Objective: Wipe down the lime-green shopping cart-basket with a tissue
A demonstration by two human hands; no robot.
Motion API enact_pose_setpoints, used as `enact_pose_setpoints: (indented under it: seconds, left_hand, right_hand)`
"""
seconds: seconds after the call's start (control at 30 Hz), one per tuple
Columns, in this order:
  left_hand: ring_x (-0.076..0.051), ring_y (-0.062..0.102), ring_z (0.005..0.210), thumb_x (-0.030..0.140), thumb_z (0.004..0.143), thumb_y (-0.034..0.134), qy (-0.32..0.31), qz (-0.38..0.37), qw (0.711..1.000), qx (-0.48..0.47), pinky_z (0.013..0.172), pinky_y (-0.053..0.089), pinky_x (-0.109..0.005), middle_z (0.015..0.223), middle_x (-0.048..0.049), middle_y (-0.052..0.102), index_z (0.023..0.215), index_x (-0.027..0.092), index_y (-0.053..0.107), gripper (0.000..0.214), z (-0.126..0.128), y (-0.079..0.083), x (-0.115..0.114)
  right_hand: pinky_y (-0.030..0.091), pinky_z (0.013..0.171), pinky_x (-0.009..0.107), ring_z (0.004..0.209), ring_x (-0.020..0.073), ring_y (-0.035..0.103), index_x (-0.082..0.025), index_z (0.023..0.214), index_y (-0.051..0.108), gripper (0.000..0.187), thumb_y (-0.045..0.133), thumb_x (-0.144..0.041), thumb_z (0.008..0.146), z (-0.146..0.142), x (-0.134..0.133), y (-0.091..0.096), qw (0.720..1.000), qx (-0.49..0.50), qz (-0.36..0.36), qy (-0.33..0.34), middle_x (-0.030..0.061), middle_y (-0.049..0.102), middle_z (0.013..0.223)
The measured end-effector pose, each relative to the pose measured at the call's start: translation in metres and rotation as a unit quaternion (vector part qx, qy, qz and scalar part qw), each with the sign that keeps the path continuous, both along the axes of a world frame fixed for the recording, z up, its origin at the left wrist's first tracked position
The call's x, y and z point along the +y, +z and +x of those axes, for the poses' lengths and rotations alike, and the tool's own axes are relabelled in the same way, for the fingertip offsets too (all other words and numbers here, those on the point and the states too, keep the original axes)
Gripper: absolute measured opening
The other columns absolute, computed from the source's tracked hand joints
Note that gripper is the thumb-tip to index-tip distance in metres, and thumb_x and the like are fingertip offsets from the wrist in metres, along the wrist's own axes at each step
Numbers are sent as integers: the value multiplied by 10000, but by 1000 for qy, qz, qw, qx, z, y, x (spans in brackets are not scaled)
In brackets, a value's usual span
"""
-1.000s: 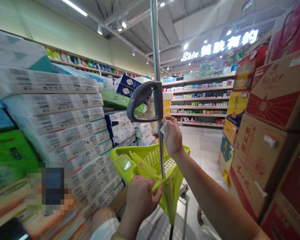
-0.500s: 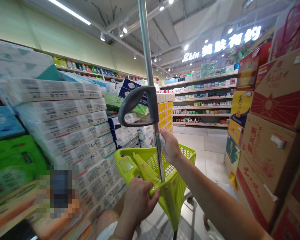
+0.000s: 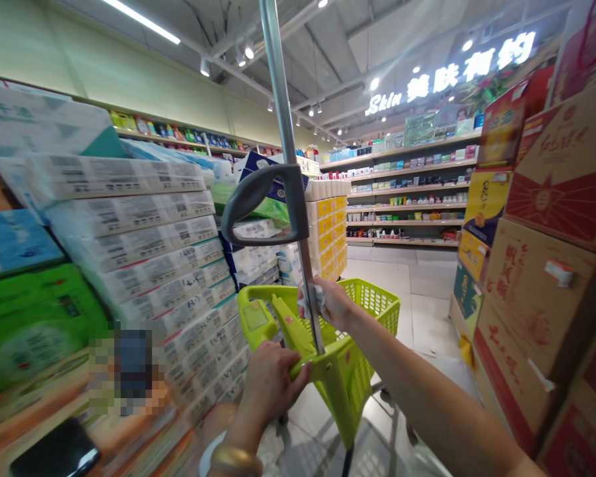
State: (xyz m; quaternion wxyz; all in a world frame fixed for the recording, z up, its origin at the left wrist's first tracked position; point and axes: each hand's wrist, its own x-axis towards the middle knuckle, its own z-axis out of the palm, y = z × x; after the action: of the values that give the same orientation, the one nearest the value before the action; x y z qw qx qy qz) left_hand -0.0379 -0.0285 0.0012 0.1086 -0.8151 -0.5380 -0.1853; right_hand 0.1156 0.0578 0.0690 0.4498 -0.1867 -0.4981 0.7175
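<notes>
A lime green shopping basket (image 3: 372, 311) on wheels stands in the aisle in front of me. A silver pole (image 3: 288, 152) with a grey handle (image 3: 258, 199) rises from its near rim. My left hand (image 3: 271, 384) is closed round the basket's near rim, at the foot of the pole. My right hand (image 3: 328, 301) presses a crumpled white cloth (image 3: 310, 298) against the pole, low down, just above the rim.
Stacked white and green tissue packs (image 3: 144, 225) fill the left side. Red and brown cartons (image 3: 551, 232) tower on the right. The tiled aisle floor (image 3: 422, 298) runs ahead to shelves of bottles (image 3: 407, 199) under a lit sign. A dark phone (image 3: 54, 457) lies at lower left.
My right hand has slid the cloth down the pole, from just under the grey handle to near the basket rim. The left hand kept its hold while the view drifted left.
</notes>
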Motion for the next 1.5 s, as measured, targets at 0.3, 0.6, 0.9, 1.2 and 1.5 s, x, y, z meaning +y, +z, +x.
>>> enact_pose_setpoints:
  seconds: [0.3, 0.6, 0.9, 1.2, 1.5]
  left_hand:
    - [-165, 530, 623, 433, 903, 417, -6, -14, 1000, -24, 697, 355, -332, 585, -45, 635, 585, 202, 644, 453, -1, 0, 3]
    - [-163, 543, 637, 436, 899, 448, -20, -14, 999, -34, 713, 363, -328, 622, -42, 667, 641, 217, 701, 423, -5, 1, 3]
    - [-167, 551, 653, 424, 892, 480, -19, -6, 999, -31, 700, 354, -319, 642, -34, 684, 665, 222, 718, 385, -5, 2, 3]
    - [-169, 548, 653, 442, 900, 467, -19, -17, 1000, -18, 681, 347, -321, 644, -39, 684, 685, 227, 728, 401, -7, 2, 3]
    - [-164, 534, 662, 421, 881, 496, -5, -30, 999, -29, 697, 340, -326, 637, -33, 678, 666, 222, 717, 367, -6, 5, 1]
  right_hand:
    - [429, 491, 215, 504, 127, 570, -182, 656, 594, 250, 537, -409, 743, 0, -6, -2, 1000, 21, 9, -17, -4, 598, 512]
    - [393, 483, 224, 465, 109, 510, -199, 642, 578, 269, 560, -449, 739, -3, -25, -40, 995, -16, 1, -95, -34, 567, 519]
    - [394, 501, 218, 474, 100, 434, -230, 717, 514, 194, 566, -417, 720, -4, -32, -63, 991, 47, 34, -123, -71, 464, 522]
    - [347, 523, 202, 553, 95, 426, -210, 919, 545, 245, 535, -385, 748, -1, -42, -55, 986, 17, 58, -156, -54, 503, 652]
    - [439, 879, 379, 923, 212, 562, -194, 1083, 569, 292, 448, -204, 817, 3, -56, -116, 872, -235, 303, -303, 66, 617, 978]
